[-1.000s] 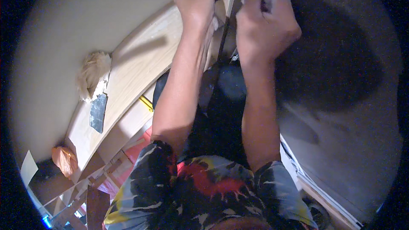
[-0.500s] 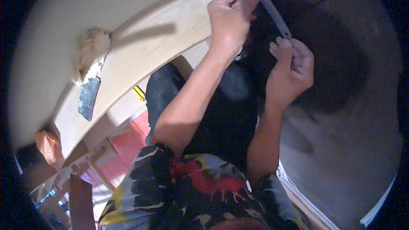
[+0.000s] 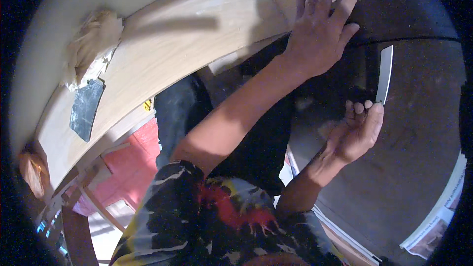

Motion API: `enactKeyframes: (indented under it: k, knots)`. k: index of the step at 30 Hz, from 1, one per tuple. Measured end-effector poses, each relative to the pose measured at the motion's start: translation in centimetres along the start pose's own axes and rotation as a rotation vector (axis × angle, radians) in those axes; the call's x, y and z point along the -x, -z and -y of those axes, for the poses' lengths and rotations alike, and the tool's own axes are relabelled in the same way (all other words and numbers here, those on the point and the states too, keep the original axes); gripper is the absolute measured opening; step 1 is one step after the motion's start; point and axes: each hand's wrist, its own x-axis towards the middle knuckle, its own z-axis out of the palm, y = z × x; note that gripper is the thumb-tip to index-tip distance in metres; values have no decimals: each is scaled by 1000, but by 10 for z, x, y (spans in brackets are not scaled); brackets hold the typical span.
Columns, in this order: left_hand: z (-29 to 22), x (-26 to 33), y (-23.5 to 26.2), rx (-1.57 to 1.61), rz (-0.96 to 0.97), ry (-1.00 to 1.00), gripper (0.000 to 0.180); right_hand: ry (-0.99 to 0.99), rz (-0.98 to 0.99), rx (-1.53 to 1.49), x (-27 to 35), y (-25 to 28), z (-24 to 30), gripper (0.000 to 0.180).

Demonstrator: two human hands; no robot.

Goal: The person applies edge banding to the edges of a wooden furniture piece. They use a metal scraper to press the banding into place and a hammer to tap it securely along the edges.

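My right hand [image 3: 355, 135] pinches one end of a thin flat strip [image 3: 386, 75] that looks like a cutter blade, with a small hole near my fingertips. The strip stands nearly upright over the dark surface, its far end free. Further off to the left, my left hand [image 3: 322, 29] has its fingers spread over the far part of the pale curved wooden board [image 3: 197, 34]. It holds nothing; whether the whole palm touches the wood cannot be seen.
On the left of the board lie a grey scraper-like plate [image 3: 86, 111], a ragged brown and white clump [image 3: 96, 47] and an orange-brown crumpled piece [image 3: 33, 172]. A dark panel [image 3: 394, 177] fills the right side, with a printed sheet [image 3: 438, 221] at its edge. Red flooring [image 3: 130, 162] shows below.
My left hand has let go of the strip's far end and moved right, its fingers opening over the wood. My right hand has carried the strip right and down; it now looks straight.
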Motion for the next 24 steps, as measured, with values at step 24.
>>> enactKeyframes:
  k: [24]
  knots:
    - [9,-43,20,1015,57,808,21,215,-65,386,-13,-111,-30,16]
